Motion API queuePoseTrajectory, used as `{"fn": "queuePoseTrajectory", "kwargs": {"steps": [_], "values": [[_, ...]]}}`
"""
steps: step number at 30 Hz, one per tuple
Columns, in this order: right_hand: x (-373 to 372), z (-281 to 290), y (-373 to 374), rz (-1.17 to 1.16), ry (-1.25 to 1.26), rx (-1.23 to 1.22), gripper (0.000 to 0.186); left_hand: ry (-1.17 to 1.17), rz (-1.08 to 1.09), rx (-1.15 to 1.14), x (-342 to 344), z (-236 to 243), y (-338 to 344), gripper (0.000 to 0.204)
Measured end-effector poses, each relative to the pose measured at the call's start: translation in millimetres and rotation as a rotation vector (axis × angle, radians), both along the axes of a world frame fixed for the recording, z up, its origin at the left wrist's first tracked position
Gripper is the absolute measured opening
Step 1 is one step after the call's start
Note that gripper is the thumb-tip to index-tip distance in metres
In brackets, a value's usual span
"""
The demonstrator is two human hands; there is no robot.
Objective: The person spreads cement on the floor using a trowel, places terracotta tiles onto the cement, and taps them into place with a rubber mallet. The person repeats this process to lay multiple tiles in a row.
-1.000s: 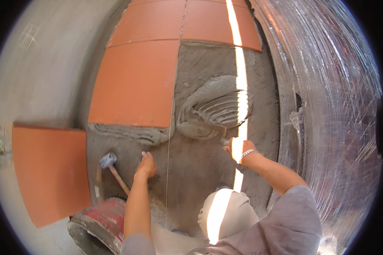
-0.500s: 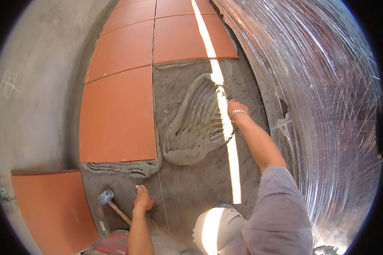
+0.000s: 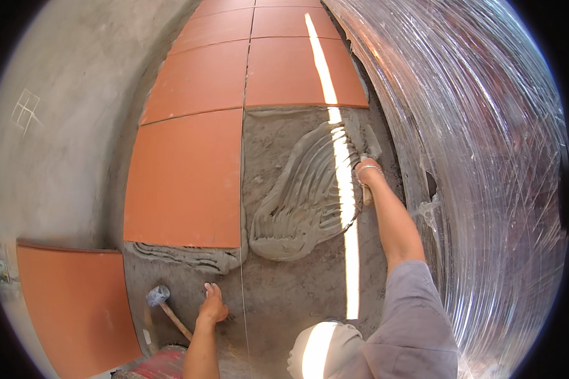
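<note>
My right hand (image 3: 368, 170) is closed around the handle of a trowel (image 3: 367, 197). Its mortar-coated blade is on the right edge of a patch of grey mortar (image 3: 291, 202), which is combed into curved ridges. My left hand (image 3: 214, 306) has its fingers stretched out, with nothing visible in them. It hovers above the bare screed, just below a strip of ridged mortar (image 3: 186, 256) that sticks out from under an orange tile (image 3: 183, 180). A mallet (image 3: 159, 295) with a pale wooden handle lies to the left of that hand.
Several laid orange tiles (image 3: 306, 69) run toward the far end. A loose tile (image 3: 76, 309) leans at the lower left by the grey wall (image 3: 57, 145). A taut string (image 3: 244, 316) follows the joint line. Plastic-wrapped material (image 3: 487, 189) lines the right; a red container (image 3: 164, 365) is below.
My right hand has moved the trowel to the right, and the ridged mortar now reaches farther that way. My left hand stays over nearly the same spot. The view has shifted slightly.
</note>
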State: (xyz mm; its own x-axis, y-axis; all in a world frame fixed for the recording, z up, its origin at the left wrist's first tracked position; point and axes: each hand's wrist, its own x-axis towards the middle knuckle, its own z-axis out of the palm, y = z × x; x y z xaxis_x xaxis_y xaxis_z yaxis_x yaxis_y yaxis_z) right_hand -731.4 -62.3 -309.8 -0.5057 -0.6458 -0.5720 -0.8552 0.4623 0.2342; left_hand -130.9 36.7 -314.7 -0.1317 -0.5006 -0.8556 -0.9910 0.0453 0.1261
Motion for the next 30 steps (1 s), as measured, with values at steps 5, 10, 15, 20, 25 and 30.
{"fn": "queuePoseTrajectory", "kwargs": {"steps": [5, 10, 15, 20, 25, 30], "values": [[77, -22, -29, 0.525, 0.044, 0.129, 0.029, -0.001, 0.030, -0.005, 3, -5, 1, 0.090], [180, 2, -29, 0.113, -0.204, -0.091, 0.031, 0.004, 0.035, -0.004, 2, -5, 2, 0.091], [189, 24, -4, 0.012, -0.420, -0.235, 0.033, 0.025, 0.033, -0.024, 2, -5, 3, 0.091], [126, 56, 53, 0.375, -0.403, -0.456, 0.028, 0.003, 0.037, 0.009, 0, 1, 1, 0.090], [97, 68, 74, 0.530, -0.280, -0.045, 0.028, -0.068, 0.010, 0.070, -11, 16, -7, 0.088], [85, 37, 43, 0.599, -0.238, -0.106, 0.029, -0.103, 0.019, 0.089, -18, 23, -8, 0.087]]}}
